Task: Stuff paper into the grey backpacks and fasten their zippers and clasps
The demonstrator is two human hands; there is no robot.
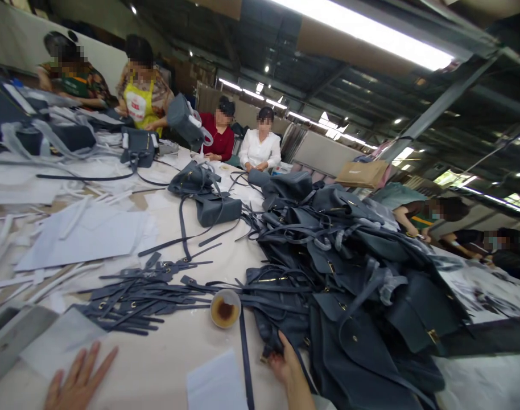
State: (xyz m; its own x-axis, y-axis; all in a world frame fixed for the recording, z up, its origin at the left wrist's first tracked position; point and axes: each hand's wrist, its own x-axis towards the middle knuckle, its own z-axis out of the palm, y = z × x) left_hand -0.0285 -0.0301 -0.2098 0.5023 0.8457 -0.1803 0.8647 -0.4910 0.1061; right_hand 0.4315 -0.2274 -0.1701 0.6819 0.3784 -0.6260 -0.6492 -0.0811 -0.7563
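Observation:
At the lower left, my left hand (78,378) lies with fingers spread near a thin translucent sheet (64,341), holding nothing. My right hand (285,361), low at the centre, is closed on the lower edge of a dark blue bag (281,319) at the near side of a big heap of bags (354,256). Left of that bag stands a round cup (225,308) with brown liquid in it. A bundle of dark straps (144,296) lies beyond my left hand. Between my hands is a white paper (217,382), with a long dark strap (244,359) beside it.
White paper sheets (87,233) and strips cover the table's left side. Two small bags (217,209) lie past the straps. A grey tray (12,341) is at the left edge. Several people work around the far side and right; one in red (217,136) sits near a raised bag (185,121).

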